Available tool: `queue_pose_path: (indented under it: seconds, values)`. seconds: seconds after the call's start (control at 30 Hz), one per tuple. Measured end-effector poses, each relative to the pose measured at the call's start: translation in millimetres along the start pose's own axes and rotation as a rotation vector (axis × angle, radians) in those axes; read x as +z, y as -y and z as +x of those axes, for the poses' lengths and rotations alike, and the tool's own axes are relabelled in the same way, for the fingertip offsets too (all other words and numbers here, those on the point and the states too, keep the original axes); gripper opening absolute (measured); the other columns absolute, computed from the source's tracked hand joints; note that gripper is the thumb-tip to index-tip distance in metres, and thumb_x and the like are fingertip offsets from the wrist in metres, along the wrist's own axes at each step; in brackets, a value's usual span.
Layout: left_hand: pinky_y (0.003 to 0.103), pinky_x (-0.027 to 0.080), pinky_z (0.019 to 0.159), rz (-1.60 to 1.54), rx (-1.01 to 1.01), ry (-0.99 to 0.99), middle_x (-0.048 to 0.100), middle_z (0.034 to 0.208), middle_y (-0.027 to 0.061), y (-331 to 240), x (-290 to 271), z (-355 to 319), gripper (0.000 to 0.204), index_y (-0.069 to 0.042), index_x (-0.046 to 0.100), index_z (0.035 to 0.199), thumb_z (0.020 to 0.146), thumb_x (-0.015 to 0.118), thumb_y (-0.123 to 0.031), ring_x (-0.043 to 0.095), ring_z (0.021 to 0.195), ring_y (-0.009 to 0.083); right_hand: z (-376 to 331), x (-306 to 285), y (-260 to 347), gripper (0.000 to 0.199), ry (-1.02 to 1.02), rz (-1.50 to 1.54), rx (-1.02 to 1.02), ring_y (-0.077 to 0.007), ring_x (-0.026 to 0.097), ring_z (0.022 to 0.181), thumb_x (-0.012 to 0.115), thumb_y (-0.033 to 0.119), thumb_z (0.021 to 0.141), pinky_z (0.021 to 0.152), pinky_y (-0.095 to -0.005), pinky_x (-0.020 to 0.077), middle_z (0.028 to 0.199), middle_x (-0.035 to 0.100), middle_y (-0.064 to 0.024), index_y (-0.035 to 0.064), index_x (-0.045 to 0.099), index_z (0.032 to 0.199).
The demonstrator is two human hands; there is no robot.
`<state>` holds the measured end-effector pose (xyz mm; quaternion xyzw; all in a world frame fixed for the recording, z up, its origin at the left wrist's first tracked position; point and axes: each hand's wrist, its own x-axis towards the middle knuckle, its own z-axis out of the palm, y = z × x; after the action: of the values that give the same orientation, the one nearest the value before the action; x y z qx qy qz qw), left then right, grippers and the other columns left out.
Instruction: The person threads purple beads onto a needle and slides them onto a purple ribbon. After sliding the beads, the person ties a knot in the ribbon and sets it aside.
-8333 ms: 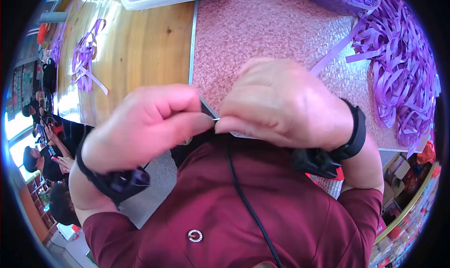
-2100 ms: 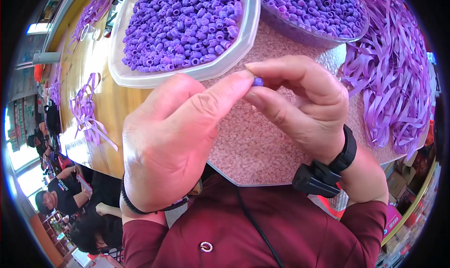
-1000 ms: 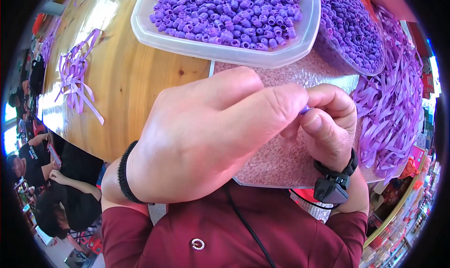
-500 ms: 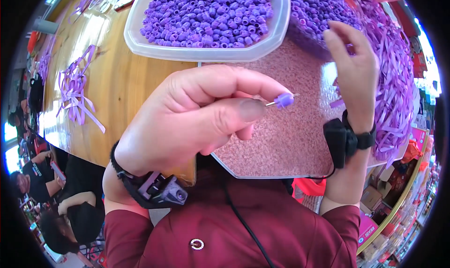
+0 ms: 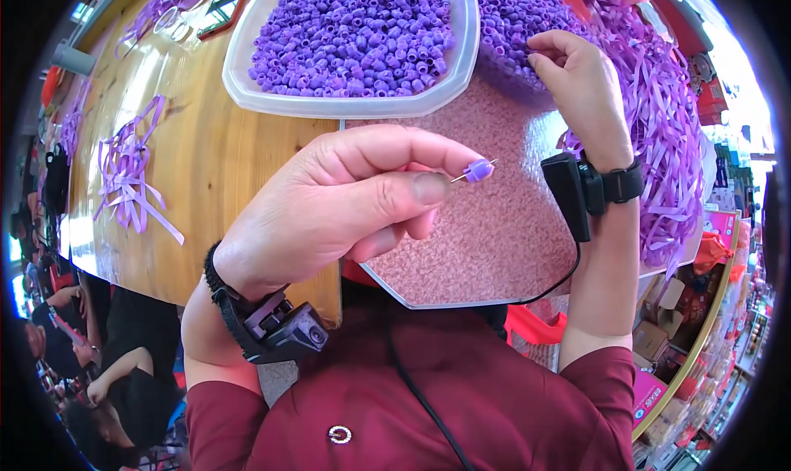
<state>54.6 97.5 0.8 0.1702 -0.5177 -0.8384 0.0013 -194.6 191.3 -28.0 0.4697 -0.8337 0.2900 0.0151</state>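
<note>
My left hand [image 5: 354, 195] pinches a thin metal needle [image 5: 457, 178] between thumb and forefinger, above the pink speckled tabletop. A small purple plastic bead [image 5: 478, 171] is threaded on the needle near its point, and the tip sticks out past it. At the far right, my right hand [image 5: 581, 84] is over the edge of a second container of purple beads [image 5: 527, 14]. Its thumb and forefinger curl close together at the beads; whatever is between them is too small to make out. Beyond my left hand stands a translucent plastic tub [image 5: 329, 105] full of purple beads.
A large heap of purple ribbon strips [image 5: 659, 133] lies right of my right hand. More purple ribbon [image 5: 132, 174] rests on the wooden table [image 5: 206, 182] at left. A red-edged phone-like object [image 5: 224, 5] is at the back. Two people sit at far left. Shelves stand at right.
My right hand has moved left and reaches further into the second container's beads. My left hand has shifted slightly left, still pinching the needle with the bead. The whole view has shifted a little.
</note>
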Motion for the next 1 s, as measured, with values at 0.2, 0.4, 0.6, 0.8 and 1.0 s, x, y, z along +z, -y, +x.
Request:
queue_pose_path:
  seconds: [0.2,0.4,0.6,0.8,1.0]
  values:
    - [0.014,0.027,0.04,0.029,0.016,0.004,0.053,0.064,0.0025,-1.0,0.5,-4.7,0.025,0.0,0.057,0.109,0.086,0.047,-0.003,0.036,0.043,0.0009,-10.3,-6.5,10.2,0.022,-0.104,0.272,0.068,-0.0062,0.053,0.07,0.056,0.011,0.083,0.063,-0.0188,0.0409,0.079,0.059,0.0005,-0.0012,0.062,0.101]
    - [0.015,0.033,0.048,0.369,0.366,-0.172,0.055,0.069,0.0008,8.8,3.0,-0.4,0.024,0.0,0.059,0.108,0.086,0.048,-0.003,0.043,0.054,0.0025,-45.5,-20.2,40.2,0.027,0.266,1.41,0.24,-0.0114,0.054,0.075,0.051,0.008,0.086,0.073,-0.022,0.0438,0.088,0.057,-0.0071,-0.006,0.052,0.11]
    - [0.02,0.04,0.061,0.813,0.666,-0.242,0.055,0.074,0.0017,10.0,1.7,5.4,0.024,0.001,0.06,0.105,0.083,0.051,0.001,0.049,0.067,0.0088,-60.2,-5.5,50.7,0.018,0.362,1.624,0.28,-0.0152,0.057,0.075,0.055,0.012,0.085,0.072,-0.0276,0.0489,0.092,0.055,-0.0107,0.0001,0.053,0.099]
    - [0.022,0.041,0.061,0.934,0.714,-0.253,0.055,0.074,0.0041,9.6,0.0,5.4,0.026,0.001,0.061,0.105,0.08,0.054,0.003,0.051,0.065,0.0122,-64.3,4.4,53.9,0.022,0.469,1.634,0.341,-0.0176,0.062,0.076,0.059,0.009,0.082,0.068,-0.0291,0.0548,0.089,0.059,-0.0111,-0.0026,0.054,0.099]
    - [0.022,0.042,0.061,0.983,0.699,-0.275,0.057,0.077,0.0055,12.6,0.1,6.2,0.026,0.002,0.061,0.103,0.078,0.055,0.005,0.052,0.067,0.0126,-64.5,5.1,52.7,0.021,0.475,1.596,0.302,-0.0183,0.062,0.075,0.059,0.009,0.082,0.067,-0.0284,0.0538,0.09,0.059,-0.0115,-0.0031,0.055,0.099]
